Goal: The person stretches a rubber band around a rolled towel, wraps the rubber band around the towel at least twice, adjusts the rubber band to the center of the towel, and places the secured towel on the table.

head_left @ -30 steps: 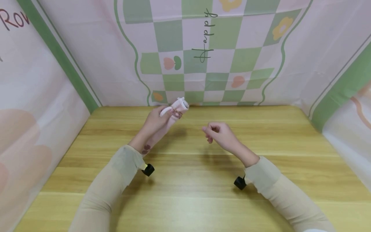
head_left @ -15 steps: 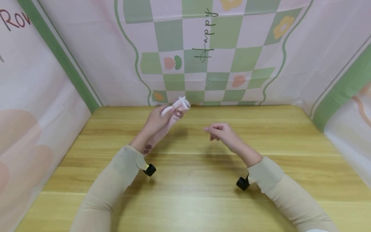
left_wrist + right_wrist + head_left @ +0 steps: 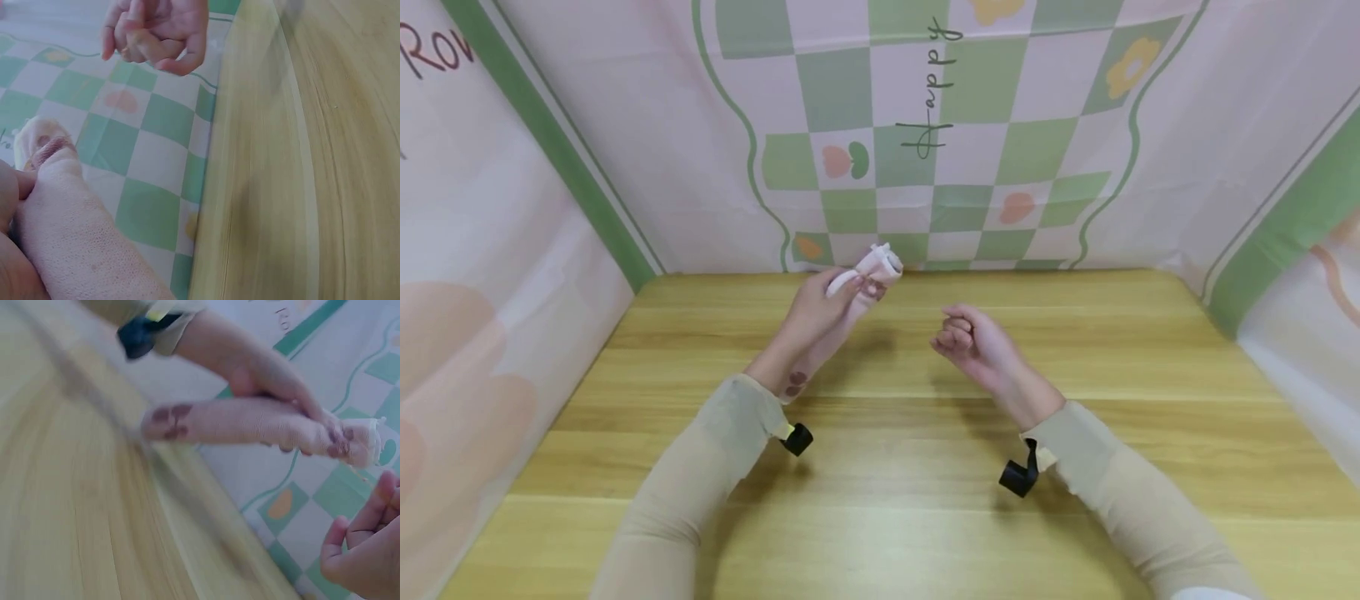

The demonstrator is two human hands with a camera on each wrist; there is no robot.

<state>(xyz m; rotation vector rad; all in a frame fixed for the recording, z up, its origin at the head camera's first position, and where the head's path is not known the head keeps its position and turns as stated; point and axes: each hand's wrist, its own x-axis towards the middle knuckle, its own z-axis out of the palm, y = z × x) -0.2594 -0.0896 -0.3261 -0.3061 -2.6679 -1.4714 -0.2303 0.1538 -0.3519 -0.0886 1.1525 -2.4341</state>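
Note:
In the head view, my left hand (image 3: pixel 815 312) grips a rolled pink cloth (image 3: pixel 881 265) near its far end, holding it slantwise above the table. The right wrist view shows the roll (image 3: pixel 240 422) as a long tube with brown printed patches and a frayed white end. It narrows just short of that end, where a thin yellowish strand (image 3: pixel 361 474) hangs. My right hand (image 3: pixel 985 346) hovers to the right, apart from the roll, with loosely bent fingers. Nothing is visible in it. In the left wrist view, its fingers (image 3: pixel 152 47) are bent by differing amounts.
Beneath both hands lies a wood-grain table (image 3: pixel 880 475). A printed cloth backdrop (image 3: pixel 970 150) with green checks rises at its back edge, and similar hangings stand left and right. Small black cameras (image 3: pixel 797 439) sit at both wrists.
My left hand and the roll have shifted slightly right and up. My right hand has turned, its thumb and fingers parting from their earlier pinch-like pose. The thin strand seen at the roll is less visible.

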